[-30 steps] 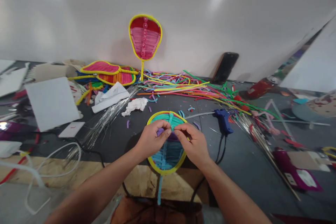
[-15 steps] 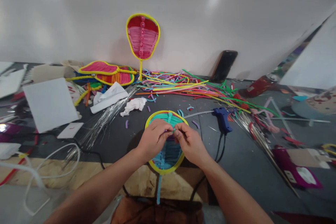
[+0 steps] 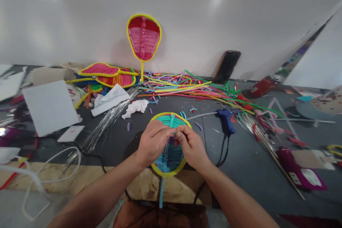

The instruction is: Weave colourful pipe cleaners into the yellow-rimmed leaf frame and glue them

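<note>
A fan-shaped piece of pipe cleaners [image 3: 171, 160], with a yellow rim, teal and blue rows and a blue stem, lies flat on the dark table in front of me. My left hand [image 3: 151, 143] and my right hand [image 3: 190, 147] rest on its middle with their fingertips pinched together over a purple strand. Both hands cover most of the upper rows. The fingers are closed on that strand and the central spine.
A blue glue gun [image 3: 226, 120] lies right of the fan with its cord trailing toward me. A heap of coloured pipe cleaners [image 3: 192, 89] fills the back. A finished pink fan [image 3: 143, 39] stands against the wall, flat ones [image 3: 107, 73] lie left. A white board [image 3: 49, 105] and a phone [image 3: 227, 66] are nearby.
My two hands have drawn closer together over the fan's middle, now hiding the purple rows that showed between them. The fan itself has stayed in place.
</note>
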Motion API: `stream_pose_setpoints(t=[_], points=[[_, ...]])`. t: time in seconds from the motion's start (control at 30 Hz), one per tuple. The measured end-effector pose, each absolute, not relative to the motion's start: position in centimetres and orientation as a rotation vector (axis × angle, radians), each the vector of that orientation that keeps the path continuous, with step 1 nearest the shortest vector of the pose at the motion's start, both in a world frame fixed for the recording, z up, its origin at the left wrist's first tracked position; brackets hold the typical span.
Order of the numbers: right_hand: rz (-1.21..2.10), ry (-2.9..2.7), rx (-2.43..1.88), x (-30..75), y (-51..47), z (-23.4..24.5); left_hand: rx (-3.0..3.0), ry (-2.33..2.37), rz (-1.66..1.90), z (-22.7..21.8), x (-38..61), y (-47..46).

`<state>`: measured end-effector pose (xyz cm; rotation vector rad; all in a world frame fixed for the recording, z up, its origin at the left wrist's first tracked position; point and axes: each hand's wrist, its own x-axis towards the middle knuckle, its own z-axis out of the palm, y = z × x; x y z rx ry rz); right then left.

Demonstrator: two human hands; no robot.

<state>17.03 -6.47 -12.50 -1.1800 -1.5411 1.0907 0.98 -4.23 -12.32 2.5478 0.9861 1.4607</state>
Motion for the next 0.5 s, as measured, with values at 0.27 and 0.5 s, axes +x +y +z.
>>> stream_pose_setpoints(t=[0.27, 0.5], points=[[1.299, -1.212, -1.092, 15.7, -6.8, -12.7, 2.47, 1.134, 1.413, -12.9, 0.8, -4.4], [1.331, -1.09, -1.1, 16.3, -6.4, -12.4, 2.317, 1.27, 1.336, -12.4, 1.0, -4.4]])
